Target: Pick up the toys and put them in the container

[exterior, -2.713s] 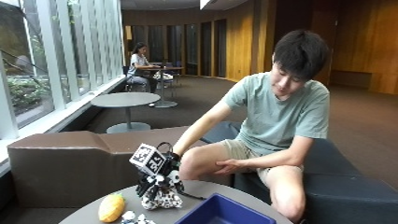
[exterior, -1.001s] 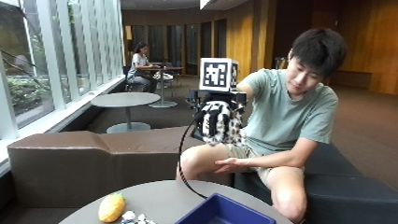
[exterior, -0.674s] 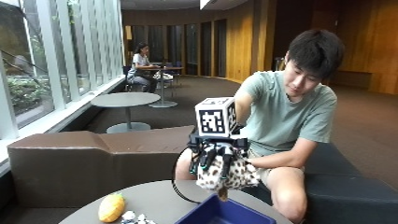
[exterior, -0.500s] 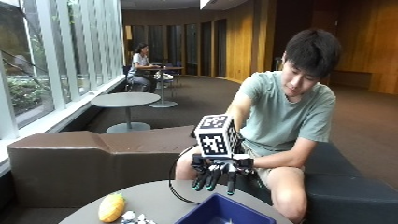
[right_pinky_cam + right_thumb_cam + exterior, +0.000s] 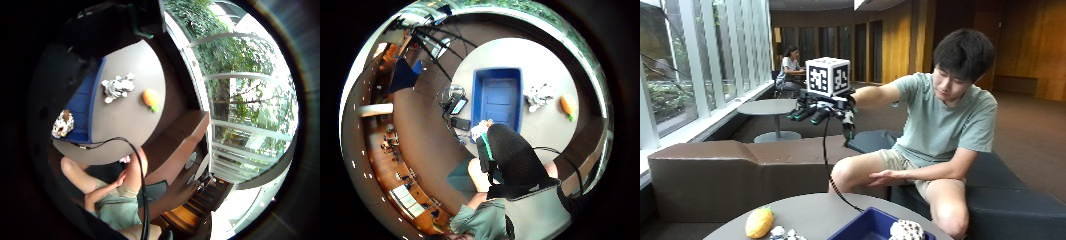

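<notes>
My gloved right hand (image 5: 818, 111) is held high above the round grey table (image 5: 816, 212), fingers stretched out, holding nothing. A spotted plush toy (image 5: 906, 230) lies inside the blue container (image 5: 863, 231) at the table's near edge; the little finger side palm view shows the spotted toy (image 5: 62, 124) in a corner of the container (image 5: 82, 102). On the tabletop outside it lie a yellow-orange fruit toy (image 5: 759, 222) and a small black-and-white plush toy (image 5: 783, 233). The thumb side palm view shows the container (image 5: 497, 97), the black-and-white toy (image 5: 539, 95) and the fruit toy (image 5: 566, 106) far below.
A brown sofa back (image 5: 733, 170) curves behind the table. The person sits on a dark seat (image 5: 999, 190), bare left hand (image 5: 886, 177) resting on the thigh. A phone and small items (image 5: 456, 106) lie beside the container. Windows run along one side.
The hand carried the spotted toy from the table, lowered it over the blue container and let it go. Since half a second ago it has risen high, and the toy lies in the container.
</notes>
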{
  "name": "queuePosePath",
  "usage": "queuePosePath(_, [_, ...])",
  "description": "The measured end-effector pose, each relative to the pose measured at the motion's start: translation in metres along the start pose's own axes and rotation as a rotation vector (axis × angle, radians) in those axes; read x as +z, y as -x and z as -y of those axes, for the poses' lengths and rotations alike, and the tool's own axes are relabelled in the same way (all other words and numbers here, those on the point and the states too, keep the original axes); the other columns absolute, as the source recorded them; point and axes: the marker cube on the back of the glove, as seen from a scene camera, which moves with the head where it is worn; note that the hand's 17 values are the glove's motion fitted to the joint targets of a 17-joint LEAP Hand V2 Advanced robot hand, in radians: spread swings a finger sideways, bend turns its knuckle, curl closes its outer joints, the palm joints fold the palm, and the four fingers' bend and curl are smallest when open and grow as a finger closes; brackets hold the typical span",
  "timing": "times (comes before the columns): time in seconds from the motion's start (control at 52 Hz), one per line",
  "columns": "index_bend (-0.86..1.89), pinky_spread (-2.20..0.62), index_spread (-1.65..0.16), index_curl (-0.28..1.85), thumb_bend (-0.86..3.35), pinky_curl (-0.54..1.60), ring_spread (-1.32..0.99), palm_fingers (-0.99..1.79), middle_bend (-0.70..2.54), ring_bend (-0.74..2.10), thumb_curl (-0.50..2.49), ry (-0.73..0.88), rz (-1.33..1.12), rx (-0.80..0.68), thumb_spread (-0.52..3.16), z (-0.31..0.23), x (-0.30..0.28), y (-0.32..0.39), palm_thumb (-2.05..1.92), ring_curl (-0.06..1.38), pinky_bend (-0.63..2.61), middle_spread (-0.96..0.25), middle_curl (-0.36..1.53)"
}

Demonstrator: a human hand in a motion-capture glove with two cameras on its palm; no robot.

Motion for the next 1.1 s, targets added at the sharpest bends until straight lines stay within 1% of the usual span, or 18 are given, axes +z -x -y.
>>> queuePosePath(0.096, [0.07, 0.06, -0.25, 0.25, -0.02, 0.36, 0.06, -0.28, 0.11, 0.21, 0.42, 0.006, 0.008, 0.055, 1.23, -0.008, -0.005, -0.055, -0.01, 0.37, 1.04, 0.00, 0.22])
queuePosePath(0.173, [0.07, 0.06, -0.25, 0.23, -0.02, 0.35, 0.05, -0.27, 0.12, 0.21, 0.40, 0.022, 0.008, 0.093, 1.25, -0.008, 0.002, -0.083, 0.00, 0.37, 1.03, 0.00, 0.22])
queuePosePath(0.308, [0.08, 0.06, -0.26, 0.21, -0.01, 0.35, 0.05, -0.26, 0.12, 0.20, 0.39, 0.088, 0.049, 0.138, 1.26, 0.011, 0.047, -0.136, 0.01, 0.37, 1.01, 0.00, 0.21])
queuePosePath(0.423, [0.08, 0.06, -0.26, 0.19, -0.01, 0.34, 0.05, -0.25, 0.12, 0.20, 0.38, 0.126, 0.077, 0.163, 1.27, 0.032, 0.108, -0.173, 0.01, 0.38, 1.00, 0.00, 0.21])
queuePosePath(0.52, [0.09, 0.06, -0.26, 0.18, 0.00, 0.34, 0.04, -0.21, 0.12, 0.23, 0.37, 0.143, 0.127, 0.159, 1.28, 0.058, 0.182, -0.201, 0.04, 0.39, 0.99, -0.01, 0.21])
queuePosePath(0.616, [0.09, 0.05, -0.26, 0.18, -0.01, 0.34, 0.04, -0.20, 0.12, 0.25, 0.37, 0.211, 0.178, 0.178, 1.30, 0.079, 0.259, -0.224, 0.06, 0.39, 0.98, -0.01, 0.21])
queuePosePath(0.693, [0.09, 0.05, -0.26, 0.18, 0.00, 0.34, 0.03, -0.20, 0.12, 0.25, 0.37, 0.259, 0.182, 0.207, 1.31, 0.093, 0.308, -0.234, 0.08, 0.40, 0.99, -0.01, 0.20])
queuePosePath(0.789, [0.09, 0.05, -0.26, 0.17, 0.00, 0.35, 0.04, -0.20, 0.11, 0.27, 0.37, 0.303, 0.181, 0.241, 1.32, 0.104, 0.353, -0.240, 0.11, 0.40, 1.01, -0.01, 0.20])
queuePosePath(0.866, [0.08, 0.05, -0.26, 0.16, 0.00, 0.35, 0.04, -0.20, 0.11, 0.29, 0.37, 0.273, 0.183, 0.287, 1.32, 0.109, 0.384, -0.242, 0.13, 0.41, 1.03, -0.01, 0.20])
queuePosePath(0.924, [0.07, 0.04, -0.27, 0.15, 0.01, 0.37, 0.05, -0.12, 0.09, 0.40, 0.38, 0.150, 0.166, 0.324, 1.32, 0.113, 0.394, -0.247, 0.17, 0.43, 1.09, -0.01, 0.18])
queuePosePath(0.962, [0.08, 0.02, -0.27, 0.15, 0.02, 0.37, 0.03, 0.00, 0.10, 0.54, 0.38, 0.073, 0.162, 0.337, 1.33, 0.115, 0.394, -0.248, 0.20, 0.47, 1.11, -0.02, 0.18])
queuePosePath(0.981, [0.11, 0.00, -0.28, 0.15, 0.03, 0.37, 0.00, 0.09, 0.13, 0.61, 0.39, 0.052, 0.162, 0.341, 1.33, 0.116, 0.393, -0.248, 0.23, 0.48, 1.11, -0.02, 0.18])
queuePosePath(1.02, [0.16, -0.09, -0.28, 0.16, 0.06, 0.34, -0.08, 0.43, 0.22, 0.75, 0.40, 0.045, 0.162, 0.348, 1.33, 0.117, 0.390, -0.247, 0.30, 0.48, 1.08, -0.05, 0.20])
queuePosePath(1.039, [0.13, -0.13, -0.28, 0.15, 0.07, 0.33, -0.11, 0.52, 0.22, 0.78, 0.41, 0.051, 0.162, 0.349, 1.33, 0.116, 0.388, -0.247, 0.33, 0.47, 1.11, -0.07, 0.20])
queuePosePath(1.058, [0.14, -0.18, -0.28, 0.15, 0.09, 0.32, -0.14, 0.69, 0.29, 0.83, 0.42, 0.058, 0.164, 0.349, 1.33, 0.116, 0.386, -0.246, 0.37, 0.48, 1.09, -0.09, 0.23])
queuePosePath(1.078, [0.14, -0.21, -0.28, 0.14, 0.11, 0.31, -0.17, 0.79, 0.33, 0.85, 0.43, 0.065, 0.165, 0.347, 1.33, 0.115, 0.385, -0.245, 0.40, 0.47, 1.09, -0.11, 0.24])
queuePosePath(1.097, [0.14, -0.24, -0.28, 0.14, 0.12, 0.32, -0.19, 0.83, 0.33, 0.88, 0.43, 0.072, 0.165, 0.343, 1.34, 0.114, 0.383, -0.244, 0.43, 0.48, 1.09, -0.12, 0.24])
